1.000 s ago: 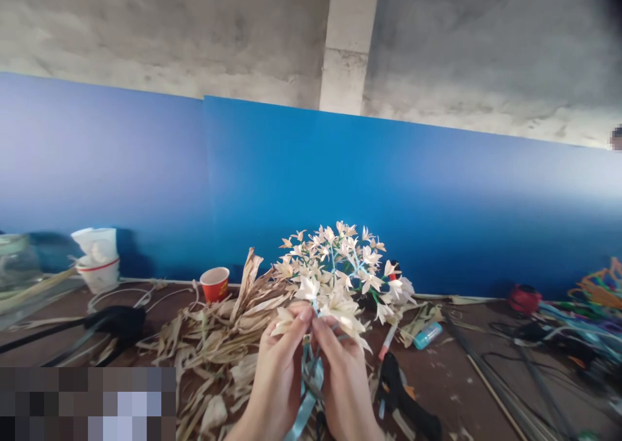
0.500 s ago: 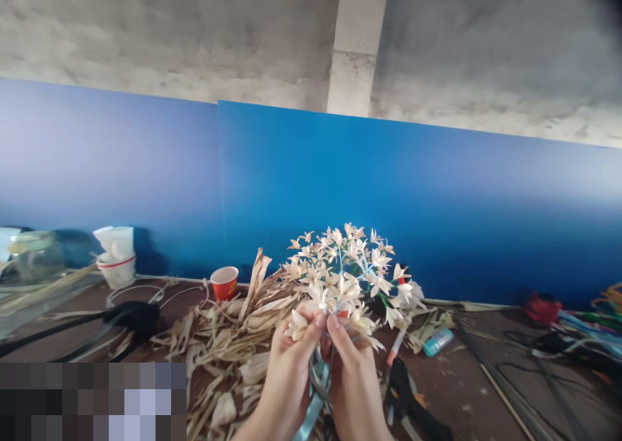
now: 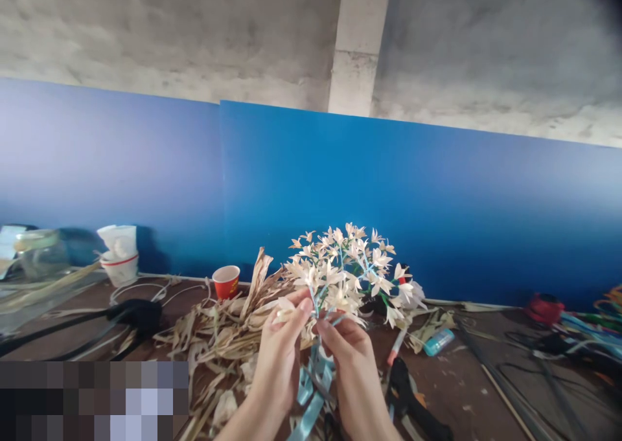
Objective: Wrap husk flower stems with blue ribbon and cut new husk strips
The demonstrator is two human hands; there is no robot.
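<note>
Between the fingertips of my left hand (image 3: 282, 347) is the light blue stem of a small sprig of cream artificial flowers (image 3: 311, 277). The thumb and curled fingers of my right hand (image 3: 352, 357) pinch light blue ribbon (image 3: 311, 415) at the base of the sprig; its loops hang below between my wrists. Just behind, a fuller bunch of similar pale flowers (image 3: 380, 260) on green and blue stems stands apart from my hands. Part of the ribbon and the lower stem is hidden by my fingers.
Dried husks (image 3: 204, 340) lie heaped on the brown table to the left. Behind them stand a red paper cup (image 3: 227, 287) and a white cup (image 3: 120, 272). At right are a black-handled tool (image 3: 413, 402), a turquoise cylinder (image 3: 438, 342) and dark cables (image 3: 549, 363). A blue panel (image 3: 311, 169) closes the back.
My hands have moved slightly left and spread apart a little. The held sprig has shifted left and up, showing more of its blue stem. The bunch behind has stayed in place.
</note>
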